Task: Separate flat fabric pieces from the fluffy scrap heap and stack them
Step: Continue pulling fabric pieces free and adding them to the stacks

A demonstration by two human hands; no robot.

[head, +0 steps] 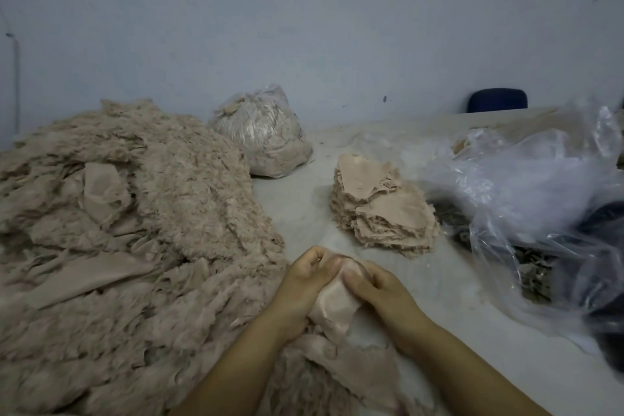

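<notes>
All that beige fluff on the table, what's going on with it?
A person is sorting fabric scraps. Both the left hand and right hand grip one beige fabric piece at the edge of the fluffy scrap heap. A stack of flat pieces sits beyond the hands, beside loose clear plastic bags. A tied bag of scraps stands farther back.

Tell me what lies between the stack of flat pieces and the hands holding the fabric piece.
Only bare table, dusted with lint, separates the stack from the left hand and right hand gripping the fabric piece, in the head view.
</notes>
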